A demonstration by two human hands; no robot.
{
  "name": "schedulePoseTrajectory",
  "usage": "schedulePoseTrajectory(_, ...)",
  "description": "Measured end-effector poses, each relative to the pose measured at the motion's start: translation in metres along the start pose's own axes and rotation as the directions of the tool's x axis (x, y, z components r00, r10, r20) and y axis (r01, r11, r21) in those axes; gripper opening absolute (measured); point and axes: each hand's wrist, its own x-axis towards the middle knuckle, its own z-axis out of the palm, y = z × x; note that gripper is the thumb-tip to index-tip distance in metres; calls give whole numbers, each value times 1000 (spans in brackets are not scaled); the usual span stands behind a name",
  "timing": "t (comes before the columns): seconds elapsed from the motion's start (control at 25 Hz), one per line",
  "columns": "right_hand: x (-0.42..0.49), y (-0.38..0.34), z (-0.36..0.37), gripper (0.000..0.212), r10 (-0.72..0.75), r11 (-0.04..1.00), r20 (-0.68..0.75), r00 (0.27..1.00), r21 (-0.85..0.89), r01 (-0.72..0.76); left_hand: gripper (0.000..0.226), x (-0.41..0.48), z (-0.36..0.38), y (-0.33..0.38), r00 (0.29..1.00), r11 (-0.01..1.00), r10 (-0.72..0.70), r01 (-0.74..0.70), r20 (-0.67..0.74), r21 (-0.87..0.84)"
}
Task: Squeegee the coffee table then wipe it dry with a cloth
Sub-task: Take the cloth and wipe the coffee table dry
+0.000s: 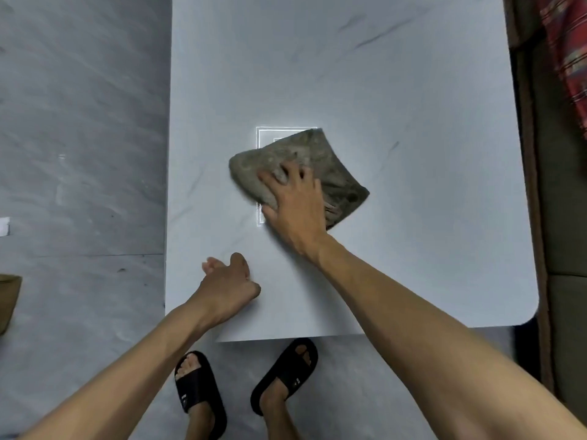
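Cloth (313,154), crumpled grey-brown, under splayed fingers (270,183) of right hand (293,211); left hand (227,284) loosely curled.

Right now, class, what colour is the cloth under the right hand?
The cloth is a mottled grey-olive, clearest in the head view.

Cloth (286,154) lies on tabletop (413,90), about mid-width. Right hand (293,204) flat on cloth's near part, fingers spread. Left hand (227,284) on tabletop, nearer than cloth and to its left, apart from it. Floor (79,122) left of cloth, past tabletop's left edge, and nearer than cloth, past tabletop's near edge. Two feet in sandals (286,373) stand on floor there. Sofa (565,217) right of cloth, along tabletop's right edge. Fabric (568,58) on sofa, right of cloth and farther back.
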Motion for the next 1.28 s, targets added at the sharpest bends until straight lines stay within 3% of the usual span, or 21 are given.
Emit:
schedulePoseTrajectory(0.08, -11, 10, -3, 60, -362, 929, 163, 918, -11, 369, 14, 0, 1, 1, 1000, 1000, -12, 12, -8, 7)
schedulePoseTrajectory(0.2, -35, 88, -18, 62, -509, 854, 135, 850, -48, 518, 15, -1, 5, 5, 999, 999, -33, 34, -20, 28)
schedulePoseTrajectory(0.28, -67, 149, -28, 61, -299, 952, 30, 954, -53, 300, 15, -4, 6, 8, 999, 999, -39, 40, -18, 29)
schedulePoseTrajectory(0.32, -87, 171, -34, 60, -71, 997, -24, 997, -23, 70, 15, -6, 6, 9, 999, 999, -38, 39, -10, 29)
schedulePoseTrajectory(0.36, -103, 185, -37, 57, 217, 976, -90, 972, 31, -215, 15, -8, 6, 9, 999, 999, -35, 36, -9, 30)
schedulePoseTrajectory(0.4, -114, 189, -37, 54, 506, 863, -135, 852, 92, -497, 15, -9, 6, 8, 999, 999, -29, 30, -23, 28)
schedulePoseTrajectory(0.44, -115, 185, -35, 51, 721, 693, -155, 675, 147, -706, 15, -11, 7, 6, 998, 999, -18, 19, -55, 27)
schedulePoseTrajectory(0.48, -107, 174, -32, 48, 840, 541, -158, 519, 168, -824, 13, -14, 8, 2, 994, 1000, 1, 1, -109, 22)
schedulePoseTrajectory(0.52, -93, 160, -30, 47, 892, 446, -162, 422, 161, -880, 12, -16, 8, -2, 984, 1000, 29, -28, -177, 4)
schedulePoseTrajectory(0.56, -77, 143, -28, 49, 904, 416, -167, 393, 145, -898, 10, -18, 8, -8, 965, 998, 46, -56, -258, -31)
schedulePoseTrajectory(0.64, -51, 82, -18, 53, 863, 500, -144, 484, 116, -858, 10, -24, -1, -29, 914, 991, 21, -74, -406, -114)
schedulePoseTrajectory(0.72, -46, 3, 0, 56, 664, 746, -146, 734, 65, -662, 12, -29, -13, -53, 873, 969, -57, -70, -484, -239)
schedulePoseTrajectory(0.8, -62, -72, 14, 59, 251, 967, -81, 965, 63, -246, 13, -33, -24, -77, 846, 944, -127, -57, -518, -325)
schedulePoseTrajectory(0.84, -75, -95, 19, 60, -8, 998, -10, 1000, 64, 9, 13, -35, -29, -86, 836, 942, -146, -46, -529, -333)
schedulePoseTrajectory(0.92, -101, -99, 24, 66, -427, 904, 153, 891, 73, 420, 15, -38, -32, -97, 829, 947, -159, -25, -536, -320)
schedulePoseTrajectory(1.0, -119, -60, 18, 68, -597, 800, 216, 773, 96, 592, 18, -41, -28, -99, 862, 951, -143, -17, -487, -309)
schedulePoseTrajectory(1.08, -140, -2, 7, 62, -574, 815, 221, 788, 69, 575, 18, -42, -18, -90, 906, 956, -102, -24, -410, -291)
schedulePoseTrajectory(1.12, -153, 32, -1, 59, -486, 872, 207, 849, 41, 489, 17, -43, -12, -83, 924, 963, -71, -35, -375, -268)
schedulePoseTrajectory(1.2, -183, 98, -15, 60, -84, 996, 138, 987, -21, 88, 15, -43, -2, -70, 948, 980, -4, -59, -319, -188)
schedulePoseTrajectory(1.24, -199, 121, -23, 60, 203, 979, 79, 976, -39, -201, 14, -43, 2, -64, 955, 987, 27, -72, -295, -144)
schedulePoseTrajectory(1.28, -212, 136, -28, 58, 470, 882, 9, 883, -36, -469, 13, -43, 5, -59, 959, 990, 51, -85, -279, -110)
